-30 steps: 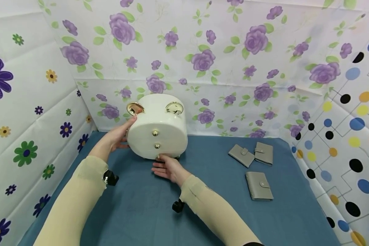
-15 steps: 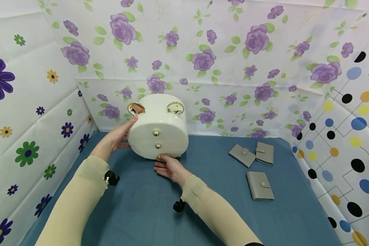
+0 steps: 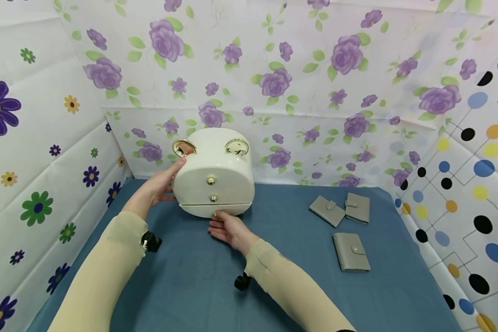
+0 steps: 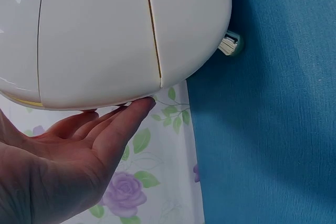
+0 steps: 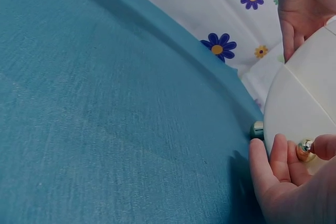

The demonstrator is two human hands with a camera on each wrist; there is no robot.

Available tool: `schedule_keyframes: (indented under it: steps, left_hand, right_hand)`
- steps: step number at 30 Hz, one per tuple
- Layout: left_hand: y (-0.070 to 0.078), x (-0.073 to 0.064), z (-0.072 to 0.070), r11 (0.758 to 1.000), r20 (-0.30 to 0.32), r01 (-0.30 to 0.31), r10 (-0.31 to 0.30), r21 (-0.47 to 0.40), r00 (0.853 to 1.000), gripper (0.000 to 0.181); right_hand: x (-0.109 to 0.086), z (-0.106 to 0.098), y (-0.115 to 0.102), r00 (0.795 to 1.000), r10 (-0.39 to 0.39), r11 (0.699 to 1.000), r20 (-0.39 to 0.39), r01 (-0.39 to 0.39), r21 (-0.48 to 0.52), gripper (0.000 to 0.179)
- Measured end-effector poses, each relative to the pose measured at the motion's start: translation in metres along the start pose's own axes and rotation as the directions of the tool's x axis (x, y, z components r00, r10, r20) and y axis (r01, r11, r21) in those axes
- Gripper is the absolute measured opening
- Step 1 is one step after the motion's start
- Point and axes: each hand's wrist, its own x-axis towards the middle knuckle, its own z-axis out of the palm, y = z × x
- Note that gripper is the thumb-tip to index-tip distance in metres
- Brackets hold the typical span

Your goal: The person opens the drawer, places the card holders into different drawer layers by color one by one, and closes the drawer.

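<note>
A white oval drawer box (image 3: 228, 177) with gold knobs and two gold ear-like rings on top stands at the back of the blue cloth. Its bottom drawer (image 3: 199, 210) is slightly out, with a line showing above its front. My left hand (image 3: 157, 185) rests along the box's left side, and in the left wrist view its extended fingers (image 4: 123, 124) touch the wall. At the lowest gold knob (image 5: 304, 150), my right hand (image 3: 232, 229) pinches with the thumb, other fingers spread below. The drawer's inside is hidden.
Several small grey items lie on the right: a snap-closed card holder (image 3: 327, 210), another card holder (image 3: 357, 207) beside it, and a larger one (image 3: 351, 251) nearer. Floral cloth walls (image 3: 274, 106) rise behind and at both sides of the blue cloth (image 3: 191, 286).
The bottom drawer has come forward a little under my right hand, opening a thin line above its front. My left hand stays on the box's side.
</note>
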Motion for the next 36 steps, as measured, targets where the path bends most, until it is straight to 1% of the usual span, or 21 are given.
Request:
schedule_keyframes:
  steps: [3,6,11,15,20,24,30,36]
  left_hand:
    - [-0.001,0.000,0.001,1.000,0.012,0.004,-0.004,0.001,1.000,0.120]
    - [-0.001,0.001,0.001,1.000,0.007,-0.003,0.003,-0.009,1.000,0.120]
    - [-0.001,0.002,0.002,1.000,0.009,-0.005,0.005,0.003,1.000,0.119]
    - [-0.002,0.000,0.002,1.000,0.017,-0.005,0.004,0.013,1.000,0.119]
    - [-0.003,-0.001,0.005,1.000,0.017,-0.014,0.014,0.026,1.000,0.120]
    - [-0.004,-0.001,0.006,1.000,0.012,0.000,0.000,0.016,1.000,0.120]
    - [-0.001,-0.001,0.004,1.000,0.011,-0.021,0.021,-0.007,1.000,0.118]
    - [0.000,-0.002,0.001,1.000,0.019,-0.023,0.023,0.000,1.000,0.115]
  right_hand:
    - [-0.004,-0.001,0.002,1.000,0.009,1.000,-0.005,-0.009,0.000,0.041]
    - [-0.006,-0.003,0.003,1.000,0.006,1.000,-0.001,-0.006,-0.005,0.041]
    - [-0.013,-0.005,0.004,1.000,0.011,0.999,0.008,-0.011,-0.031,0.042]
    - [-0.018,-0.005,0.006,1.000,0.014,0.999,0.008,-0.014,-0.044,0.041]
    - [-0.025,-0.006,0.012,0.999,0.028,0.997,0.022,-0.027,-0.069,0.040]
    - [-0.033,-0.007,0.018,0.998,0.042,0.995,0.041,-0.038,-0.096,0.040]
    - [-0.036,-0.007,0.018,0.997,0.030,0.993,0.071,-0.021,-0.118,0.042]
    - [-0.043,-0.003,0.020,0.995,0.056,0.990,0.079,-0.044,-0.138,0.042]
